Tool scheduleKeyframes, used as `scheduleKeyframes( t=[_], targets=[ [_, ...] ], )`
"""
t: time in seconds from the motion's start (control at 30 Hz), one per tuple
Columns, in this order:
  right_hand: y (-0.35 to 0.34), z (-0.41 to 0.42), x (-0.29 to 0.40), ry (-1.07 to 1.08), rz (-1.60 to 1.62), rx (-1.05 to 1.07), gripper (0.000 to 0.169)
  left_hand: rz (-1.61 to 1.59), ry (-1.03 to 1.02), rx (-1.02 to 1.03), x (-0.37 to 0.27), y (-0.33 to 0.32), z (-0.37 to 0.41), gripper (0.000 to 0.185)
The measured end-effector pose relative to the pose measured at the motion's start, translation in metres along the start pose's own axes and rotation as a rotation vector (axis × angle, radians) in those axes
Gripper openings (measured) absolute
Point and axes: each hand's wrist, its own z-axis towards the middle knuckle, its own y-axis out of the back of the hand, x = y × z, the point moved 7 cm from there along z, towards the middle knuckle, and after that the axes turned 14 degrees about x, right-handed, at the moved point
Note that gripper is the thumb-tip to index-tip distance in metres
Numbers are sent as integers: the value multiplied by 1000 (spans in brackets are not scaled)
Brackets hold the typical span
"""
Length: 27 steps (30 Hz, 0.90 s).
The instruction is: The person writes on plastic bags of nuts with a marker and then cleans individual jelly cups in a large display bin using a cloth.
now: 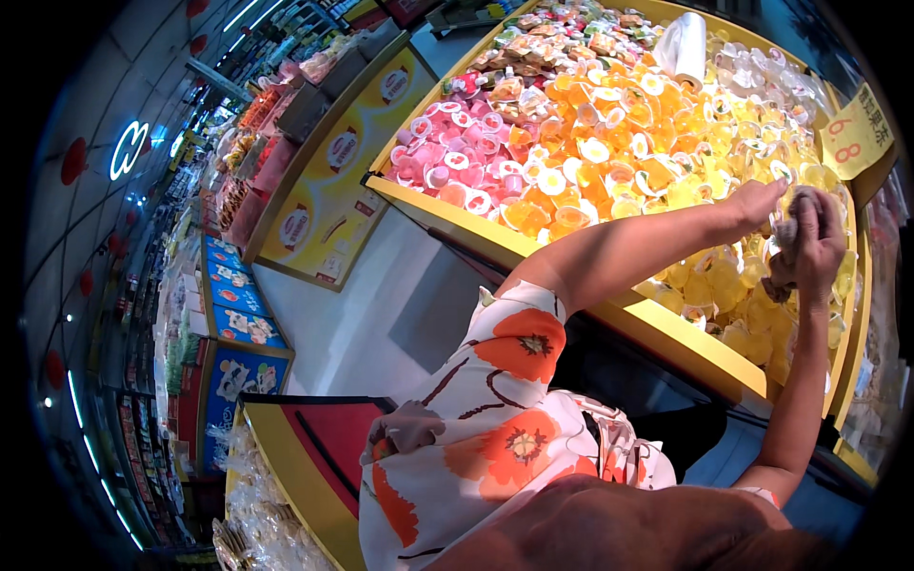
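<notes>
My right hand (822,246) grips a crumpled grey-brown cloth (784,246) above the yellow jelly cups (742,275). Just left of it, my left hand (758,203) reaches over the same cups. Its fingertips are beside a jelly cup with a white printed lid (780,170); whether they hold it I cannot tell. Both hands are over a wide display bin with a yellow rim (457,223). Orange jelly cups (607,135) and pink jelly cups (457,146) fill the bin's other sections.
A roll of clear plastic bags (689,50) stands among the jelly cups. A yellow price card (857,135) rises at the bin's right side. Across the pale aisle floor (357,321) is another display stand (335,164). Wrapped goods (264,499) fill a bin at lower left.
</notes>
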Motion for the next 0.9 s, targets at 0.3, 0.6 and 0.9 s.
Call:
scheduleKeyframes(
  t=[0.3,0.6,0.9],
  targets=[
    [-40,-3,19,23,-324,23,29,442,-253,-34,-15,0,-9,57],
    [43,2,39,18,-540,-309,24,1253,264,215,-49,-8,-38,59],
    [63,-4,56,101,-442,-464,17,1218,103,140,-28,-22,-32,36]
  ],
)
